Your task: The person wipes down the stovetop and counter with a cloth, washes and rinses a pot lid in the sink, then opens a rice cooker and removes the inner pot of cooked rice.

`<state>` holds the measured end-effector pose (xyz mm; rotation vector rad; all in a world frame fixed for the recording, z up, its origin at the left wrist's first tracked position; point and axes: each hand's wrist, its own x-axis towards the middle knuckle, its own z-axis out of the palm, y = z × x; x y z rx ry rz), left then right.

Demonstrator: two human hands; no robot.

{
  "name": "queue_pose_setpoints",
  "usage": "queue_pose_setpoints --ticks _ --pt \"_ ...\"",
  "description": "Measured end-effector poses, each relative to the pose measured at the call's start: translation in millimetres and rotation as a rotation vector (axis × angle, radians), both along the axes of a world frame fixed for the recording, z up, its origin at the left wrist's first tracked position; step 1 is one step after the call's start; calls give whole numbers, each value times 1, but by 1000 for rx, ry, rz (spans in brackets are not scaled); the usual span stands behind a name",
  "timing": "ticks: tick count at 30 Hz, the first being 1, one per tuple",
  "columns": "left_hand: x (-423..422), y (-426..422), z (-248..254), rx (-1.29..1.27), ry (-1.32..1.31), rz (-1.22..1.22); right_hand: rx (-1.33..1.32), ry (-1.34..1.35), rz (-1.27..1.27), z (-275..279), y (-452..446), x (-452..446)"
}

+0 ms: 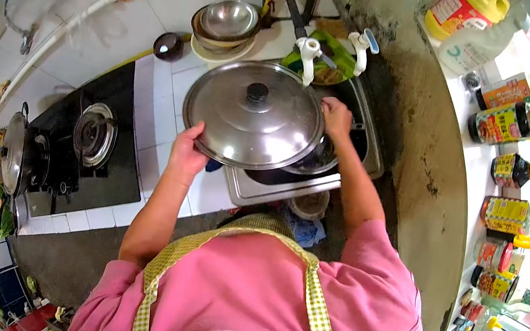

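A wide, round stainless steel pot lid [230, 121] with a black knob on top is held between my two hands, over the counter and part of the sink [253, 195]. My left hand [189, 151] grips its lower left rim, thumb on top and the other fingers mostly hidden underneath. At the right rim, my right hand [336, 117] has its fingers closed on the lid's edge. Beneath the lid, a metal pan [319, 160] shows partly in the sink; the lid hides the rest of it.
Stacked metal bowls [230, 19] stand behind the lid, beside two white taps [308, 57] and a green basket [333, 51]. To the left is a black gas stove [120, 148] with a lidded wok [15, 152]. Sauce bottles [502, 124] line the right ledge.
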<state>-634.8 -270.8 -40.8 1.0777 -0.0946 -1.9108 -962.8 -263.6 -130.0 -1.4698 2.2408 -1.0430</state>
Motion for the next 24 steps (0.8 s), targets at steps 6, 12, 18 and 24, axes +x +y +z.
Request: queue_pose_setpoints --ticks 6,12,18,24 --pt "-31 -28 -35 -34 -32 -62 301 257 107 -3 -98 -102" --pt "-55 -23 -50 62 -13 -132 241 434 99 -24 -228 -141" --pt "-53 -18 -51 56 134 -138 243 494 -3 -41 -255 -159" --pt "-67 -17 -51 -44 140 -222 -22 528 -59 -28 -254 -168"
